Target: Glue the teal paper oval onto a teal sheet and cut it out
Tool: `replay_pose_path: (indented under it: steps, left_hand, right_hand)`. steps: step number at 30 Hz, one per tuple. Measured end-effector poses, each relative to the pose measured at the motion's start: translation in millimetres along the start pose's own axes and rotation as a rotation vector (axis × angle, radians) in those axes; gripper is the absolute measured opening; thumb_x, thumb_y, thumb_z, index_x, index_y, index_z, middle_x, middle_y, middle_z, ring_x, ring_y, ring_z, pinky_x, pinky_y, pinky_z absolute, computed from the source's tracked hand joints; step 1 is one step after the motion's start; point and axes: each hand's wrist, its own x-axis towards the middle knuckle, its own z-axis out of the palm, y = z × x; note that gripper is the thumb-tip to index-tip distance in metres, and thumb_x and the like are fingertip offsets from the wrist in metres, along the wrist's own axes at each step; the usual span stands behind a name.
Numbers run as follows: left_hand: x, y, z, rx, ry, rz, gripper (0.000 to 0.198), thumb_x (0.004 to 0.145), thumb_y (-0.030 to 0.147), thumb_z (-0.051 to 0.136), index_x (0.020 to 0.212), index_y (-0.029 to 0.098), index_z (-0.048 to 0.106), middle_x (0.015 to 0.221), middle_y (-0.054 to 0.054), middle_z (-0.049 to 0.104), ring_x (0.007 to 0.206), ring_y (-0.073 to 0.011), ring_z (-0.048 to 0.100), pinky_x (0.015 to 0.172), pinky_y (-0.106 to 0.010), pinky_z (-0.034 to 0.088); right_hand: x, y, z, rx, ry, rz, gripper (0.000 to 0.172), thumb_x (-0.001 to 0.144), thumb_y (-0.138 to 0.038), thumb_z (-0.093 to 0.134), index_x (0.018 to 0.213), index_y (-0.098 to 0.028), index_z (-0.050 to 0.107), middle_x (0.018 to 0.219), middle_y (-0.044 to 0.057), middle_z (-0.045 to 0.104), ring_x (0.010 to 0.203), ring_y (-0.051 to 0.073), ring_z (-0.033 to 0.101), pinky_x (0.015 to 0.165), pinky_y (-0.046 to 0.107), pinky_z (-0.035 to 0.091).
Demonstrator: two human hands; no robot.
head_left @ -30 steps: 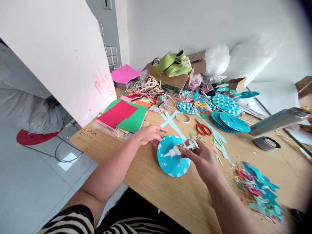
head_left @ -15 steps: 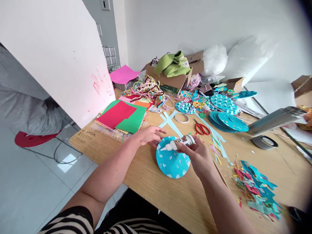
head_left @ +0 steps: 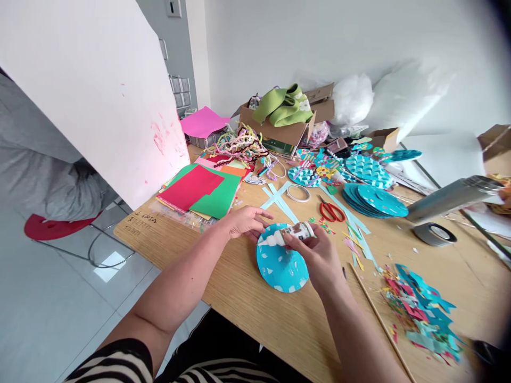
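A round blue disc point(head_left: 281, 268) with pale patches lies in front of me near the table's front edge. My right hand point(head_left: 321, 252) is wrapped round a white glue bottle point(head_left: 297, 233) with a printed label. The bottle is tilted almost flat, its nozzle pointing left over the upper left part of the disc. At the disc's upper left rim is my left hand point(head_left: 246, 223), fingers stretched out and apart. Whether its fingertips press on the rim cannot be made out.
Red scissors point(head_left: 332, 211), pale blue strips point(head_left: 279, 198) and a tape ring point(head_left: 298, 193) lie beyond the disc. To the right are stacked blue discs point(head_left: 379, 201), a grey tape roll point(head_left: 434, 234), a metal flask point(head_left: 451, 199), paper scraps point(head_left: 423, 308) and a wooden stick point(head_left: 379, 316). Coloured sheets point(head_left: 195, 189) lie left.
My right hand and the glue bottle have shifted slightly left over the disc. More of the wooden stick shows beside my right forearm. My left hand has hardly moved.
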Motion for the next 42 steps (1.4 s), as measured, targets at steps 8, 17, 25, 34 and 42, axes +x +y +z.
replay_pose_path:
  steps: [8,17,25,34,42]
  left_hand:
    - [0.5,-0.2,-0.4,-0.002,0.0,0.001,0.053,0.056,0.004,0.068,0.108,0.013,0.06,0.084,-0.007,0.074,0.057,-0.0128,0.065,0.053,-0.021,0.049]
    - [0.0,1.2,-1.9,0.011,0.001,0.015,0.054,0.057,0.005,0.068,0.11,0.013,0.061,0.083,-0.007,0.073,0.056,-0.0131,0.064,0.054,-0.024,0.051]
    - [-0.2,0.7,-1.4,0.028,0.014,0.0,0.058,0.058,0.007,0.07,0.114,0.014,0.06,0.083,-0.006,0.073,0.058,-0.0131,0.065,0.055,-0.024,0.051]
    - [-0.9,2.5,-1.3,0.053,0.025,0.001,0.058,0.059,0.004,0.067,0.115,0.013,0.06,0.079,-0.004,0.072,0.054,-0.0114,0.063,0.051,-0.021,0.05]
    - [-0.6,3.1,-2.7,0.043,0.022,-0.012,0.061,0.058,0.007,0.071,0.117,0.012,0.058,0.079,-0.005,0.072,0.054,-0.0117,0.063,0.052,-0.022,0.05]
  right_hand:
    - [2.2,-5.1,-7.6,0.023,0.067,0.003,0.052,0.056,-0.041,0.087,0.092,-0.02,0.057,0.076,0.002,0.071,0.066,0.018,0.066,0.062,0.03,0.054]
    - [-16.5,-8.0,-8.8,-0.177,-0.141,0.097,0.052,0.057,-0.045,0.085,0.091,-0.02,0.056,0.074,0.003,0.07,0.064,0.019,0.065,0.055,0.028,0.051]
    - [-6.6,-12.9,1.6,-0.131,-0.043,0.006,0.058,0.052,-0.048,0.087,0.091,-0.021,0.053,0.076,0.002,0.07,0.066,0.019,0.065,0.058,0.029,0.052]
    - [-18.1,-12.1,-22.5,-0.234,-0.168,0.036,0.049,0.06,-0.044,0.084,0.091,-0.021,0.055,0.072,0.001,0.067,0.061,0.017,0.062,0.051,0.027,0.048]
    - [-21.4,0.5,-27.5,-0.305,-0.23,0.049,0.049,0.064,-0.046,0.081,0.095,-0.022,0.051,0.077,0.002,0.068,0.065,0.019,0.064,0.056,0.03,0.051]
